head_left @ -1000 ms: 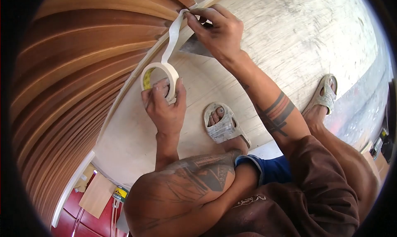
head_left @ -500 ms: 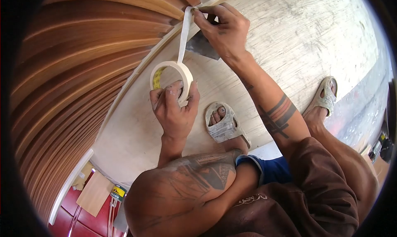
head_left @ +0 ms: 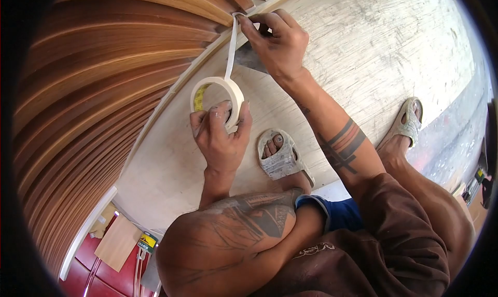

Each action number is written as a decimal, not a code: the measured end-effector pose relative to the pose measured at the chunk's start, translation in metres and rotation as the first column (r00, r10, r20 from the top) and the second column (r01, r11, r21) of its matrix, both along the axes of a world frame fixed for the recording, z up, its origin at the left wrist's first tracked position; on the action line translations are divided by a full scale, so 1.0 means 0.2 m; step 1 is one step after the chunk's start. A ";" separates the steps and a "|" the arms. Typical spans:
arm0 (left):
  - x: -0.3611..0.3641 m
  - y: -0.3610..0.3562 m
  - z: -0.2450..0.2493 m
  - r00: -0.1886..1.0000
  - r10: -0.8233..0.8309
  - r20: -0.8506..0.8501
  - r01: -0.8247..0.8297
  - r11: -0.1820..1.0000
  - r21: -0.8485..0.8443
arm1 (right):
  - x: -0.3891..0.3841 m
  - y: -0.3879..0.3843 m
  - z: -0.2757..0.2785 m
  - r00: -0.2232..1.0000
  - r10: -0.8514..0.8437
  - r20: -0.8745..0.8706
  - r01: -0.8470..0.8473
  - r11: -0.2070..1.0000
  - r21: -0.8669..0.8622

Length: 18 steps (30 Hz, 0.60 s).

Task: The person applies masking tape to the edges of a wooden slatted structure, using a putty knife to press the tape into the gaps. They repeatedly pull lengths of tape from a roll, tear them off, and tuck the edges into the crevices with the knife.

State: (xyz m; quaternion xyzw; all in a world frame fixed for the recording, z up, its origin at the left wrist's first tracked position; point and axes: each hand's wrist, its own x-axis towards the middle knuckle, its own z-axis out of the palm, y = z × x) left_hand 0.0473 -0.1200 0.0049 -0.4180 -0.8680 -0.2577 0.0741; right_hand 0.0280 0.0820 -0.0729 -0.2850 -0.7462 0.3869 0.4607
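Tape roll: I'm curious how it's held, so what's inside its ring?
Inside the tape roll, fingers of the left hand reach in; yellow print shows on its inner side, and pale floor through the opening. What lies behind those fingers is covered.

The tape roll is in your left hand at eleven o'clock, with slats at nine and your right sandal at three.
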 end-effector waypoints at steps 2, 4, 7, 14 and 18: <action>0.00 0.01 0.00 1.000 -0.003 -0.002 0.003 1.000 0.011 | 0.00 0.00 -0.01 1.000 -0.026 -0.006 0.026 0.999 0.025; 0.00 0.02 0.01 1.000 -0.022 -0.006 0.022 0.999 0.036 | -0.01 0.00 0.00 0.999 -0.033 -0.006 0.033 0.999 0.022; 0.02 0.02 0.02 0.999 0.009 0.053 -0.008 1.000 -0.012 | -0.01 0.00 0.01 1.000 -0.030 0.001 0.030 1.000 0.008; 0.02 0.03 0.00 0.997 0.032 0.074 -0.030 0.999 -0.022 | -0.03 0.00 0.02 0.998 -0.058 0.014 0.057 0.998 0.023; 0.01 0.04 0.00 0.999 0.008 0.035 -0.008 1.000 -0.014 | -0.02 0.00 0.03 0.997 -0.045 0.062 0.044 0.999 0.018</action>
